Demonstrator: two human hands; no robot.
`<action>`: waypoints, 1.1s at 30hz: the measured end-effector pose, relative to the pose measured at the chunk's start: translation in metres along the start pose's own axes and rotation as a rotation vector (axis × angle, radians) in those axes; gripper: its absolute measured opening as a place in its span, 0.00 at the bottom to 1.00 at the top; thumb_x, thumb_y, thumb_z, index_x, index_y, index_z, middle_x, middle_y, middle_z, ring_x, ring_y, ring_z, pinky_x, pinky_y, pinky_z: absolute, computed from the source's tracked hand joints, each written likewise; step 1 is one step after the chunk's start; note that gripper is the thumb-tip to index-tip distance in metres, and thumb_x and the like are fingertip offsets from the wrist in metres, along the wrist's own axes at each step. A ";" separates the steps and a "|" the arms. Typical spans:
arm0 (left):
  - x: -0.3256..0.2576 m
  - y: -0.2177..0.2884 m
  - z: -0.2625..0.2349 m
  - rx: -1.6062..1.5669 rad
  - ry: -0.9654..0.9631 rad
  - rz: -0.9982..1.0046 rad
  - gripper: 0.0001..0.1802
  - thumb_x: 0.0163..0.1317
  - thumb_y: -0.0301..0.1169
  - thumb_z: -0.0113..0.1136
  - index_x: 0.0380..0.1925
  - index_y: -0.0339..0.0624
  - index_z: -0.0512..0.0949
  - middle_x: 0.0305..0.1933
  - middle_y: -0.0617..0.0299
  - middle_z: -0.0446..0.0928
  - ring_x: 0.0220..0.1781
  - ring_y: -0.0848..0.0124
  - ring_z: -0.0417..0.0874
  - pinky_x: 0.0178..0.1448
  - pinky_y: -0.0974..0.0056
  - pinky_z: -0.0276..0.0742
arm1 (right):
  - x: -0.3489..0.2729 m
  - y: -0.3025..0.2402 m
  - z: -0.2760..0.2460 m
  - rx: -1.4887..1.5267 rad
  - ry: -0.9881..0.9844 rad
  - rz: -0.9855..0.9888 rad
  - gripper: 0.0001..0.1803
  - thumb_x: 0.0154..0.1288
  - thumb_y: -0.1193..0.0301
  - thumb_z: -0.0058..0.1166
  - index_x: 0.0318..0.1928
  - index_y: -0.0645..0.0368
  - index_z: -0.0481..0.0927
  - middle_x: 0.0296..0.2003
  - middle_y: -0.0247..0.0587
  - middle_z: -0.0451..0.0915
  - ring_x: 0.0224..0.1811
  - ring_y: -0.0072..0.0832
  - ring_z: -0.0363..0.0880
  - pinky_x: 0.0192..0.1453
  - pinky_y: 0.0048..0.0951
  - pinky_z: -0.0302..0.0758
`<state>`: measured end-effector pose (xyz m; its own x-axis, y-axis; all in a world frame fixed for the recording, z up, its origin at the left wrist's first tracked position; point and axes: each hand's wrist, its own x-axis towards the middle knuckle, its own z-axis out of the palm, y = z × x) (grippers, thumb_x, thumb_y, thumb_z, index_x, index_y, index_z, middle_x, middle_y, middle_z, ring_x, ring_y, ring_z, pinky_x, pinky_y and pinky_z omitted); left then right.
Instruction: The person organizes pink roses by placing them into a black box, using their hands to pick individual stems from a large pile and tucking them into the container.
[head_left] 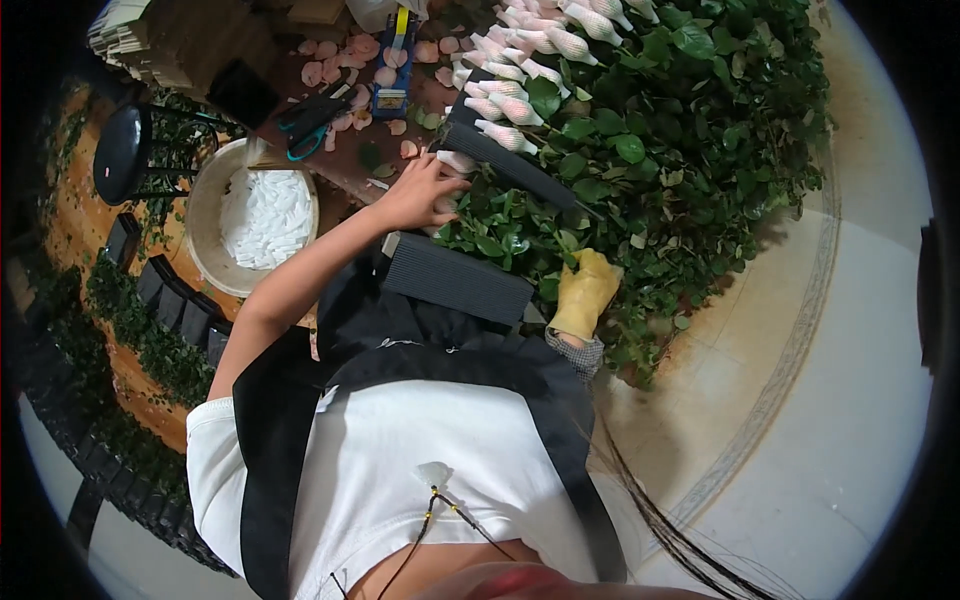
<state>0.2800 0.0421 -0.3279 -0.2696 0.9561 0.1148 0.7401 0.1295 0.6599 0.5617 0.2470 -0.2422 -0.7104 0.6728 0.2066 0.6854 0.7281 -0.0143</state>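
At the bench [330, 165] edge, left hand [418, 195] bare, fingers curled on a netted bud [455, 161] lying just beyond, long axis running left to right. Lower right, gloved right hand [585, 292] resting in leaves [680, 130], fingers together, farther from the bud row [520, 70].

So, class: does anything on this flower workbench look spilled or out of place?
Yes. Pink petals lie scattered loose across the brown table around the scissors, and cut green leaves are heaped over its edge.
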 end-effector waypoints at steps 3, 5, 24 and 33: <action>0.006 -0.001 0.001 0.011 -0.013 0.036 0.33 0.58 0.44 0.76 0.64 0.56 0.78 0.60 0.46 0.69 0.67 0.42 0.66 0.71 0.38 0.65 | 0.001 0.003 0.035 0.050 0.051 -0.094 0.12 0.44 0.81 0.66 0.34 0.58 0.84 0.32 0.47 0.84 0.36 0.50 0.83 0.41 0.46 0.79; 0.007 -0.001 -0.001 0.053 -0.039 0.044 0.33 0.58 0.44 0.76 0.64 0.57 0.78 0.61 0.46 0.69 0.68 0.42 0.66 0.71 0.39 0.65 | 0.007 0.007 0.046 0.026 -0.071 -0.085 0.12 0.46 0.82 0.62 0.35 0.58 0.85 0.33 0.47 0.84 0.39 0.51 0.83 0.49 0.50 0.77; -0.027 0.001 -0.049 -0.515 -0.497 -0.413 0.27 0.62 0.54 0.70 0.44 0.39 0.89 0.38 0.49 0.88 0.41 0.53 0.89 0.46 0.53 0.80 | 0.071 -0.139 0.016 -0.057 -1.079 -0.525 0.16 0.67 0.55 0.62 0.43 0.53 0.86 0.38 0.43 0.89 0.42 0.43 0.88 0.47 0.43 0.82; -0.030 0.015 -0.025 -0.198 -0.246 -0.475 0.17 0.58 0.45 0.73 0.31 0.42 0.87 0.31 0.53 0.85 0.36 0.52 0.87 0.41 0.50 0.81 | 0.074 -0.143 0.018 0.168 -0.965 -0.626 0.10 0.67 0.62 0.61 0.40 0.54 0.85 0.32 0.46 0.87 0.37 0.48 0.86 0.44 0.48 0.81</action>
<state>0.2838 0.0089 -0.3025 -0.3759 0.8409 -0.3895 0.4367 0.5314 0.7258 0.4083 0.1953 -0.2421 -0.7939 -0.0431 -0.6065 0.1927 0.9282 -0.3183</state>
